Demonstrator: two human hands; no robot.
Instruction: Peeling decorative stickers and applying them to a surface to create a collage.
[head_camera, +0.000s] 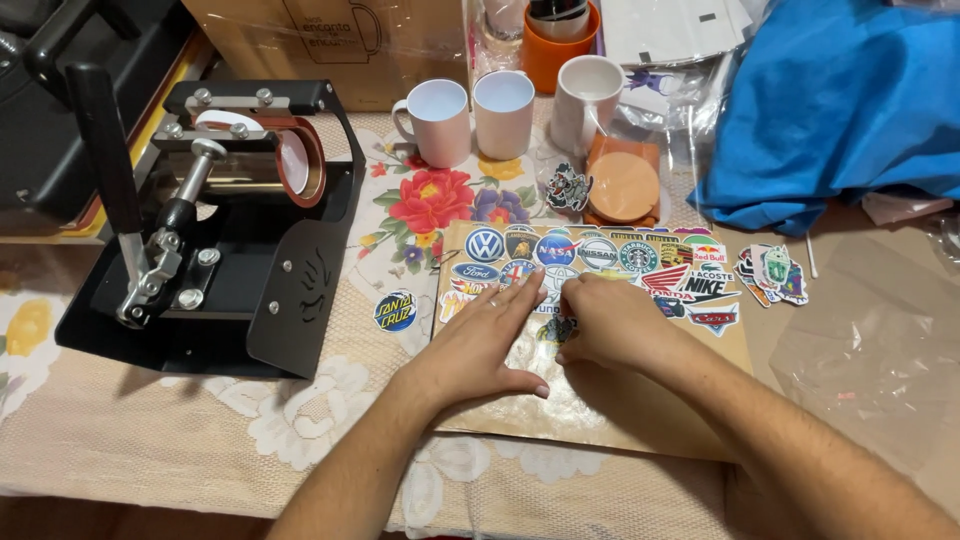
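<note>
A brown paper sheet (640, 400) lies on the table with many colourful stickers (600, 255) laid out in rows along its far half. My left hand (480, 345) rests flat on the sheet, fingers spread and pointing toward the stickers. My right hand (615, 320) is curled beside it, fingertips pinched down on a small dark sticker (557, 328) on the sheet.
A black mug heat press (215, 220) stands at the left. Three white mugs (500, 110) and an orange cup (550, 50) sit at the back. Orange round coasters (622, 185), a loose round sticker (394, 311), a sticker pile (772, 272), blue cloth (830, 110) and clear plastic (870, 350) lie around.
</note>
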